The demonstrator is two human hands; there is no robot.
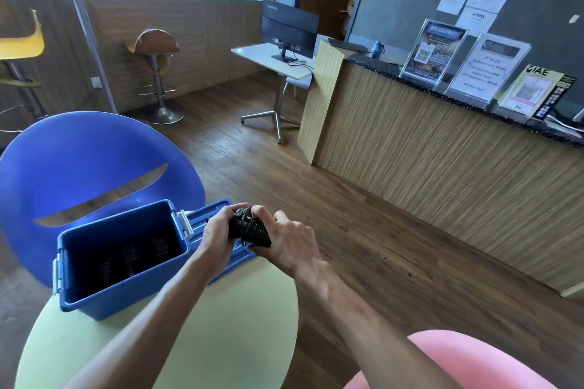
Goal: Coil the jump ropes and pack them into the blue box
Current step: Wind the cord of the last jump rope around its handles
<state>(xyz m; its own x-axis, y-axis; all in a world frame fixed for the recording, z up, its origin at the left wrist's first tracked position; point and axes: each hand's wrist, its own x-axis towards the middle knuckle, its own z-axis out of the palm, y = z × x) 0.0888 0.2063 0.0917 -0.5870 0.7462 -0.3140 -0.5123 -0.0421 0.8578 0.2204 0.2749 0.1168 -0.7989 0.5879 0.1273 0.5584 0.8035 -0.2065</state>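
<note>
Head view: both hands, left (218,235) and right (292,245), grasp a coiled black jump rope (249,227); the open blue plastic box (126,290) sits left. Its lid (205,218) lies beneath them.

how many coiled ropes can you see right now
4: three lie in the blue box at and; one rope is held in both hands. More may be hidden.

Box (94,278) on the round table (221,341), toward its left edge, with coiled ropes (132,257) lying inside; lid (208,218) flat on the table just right of the box. Both hands — left hand (218,238), right hand (290,243) — hold a coiled rope (251,229) above the lid. Chair (79,167) behind the box; counter (442,142) at right; desk (271,61) with monitor (289,28) behind.
</note>
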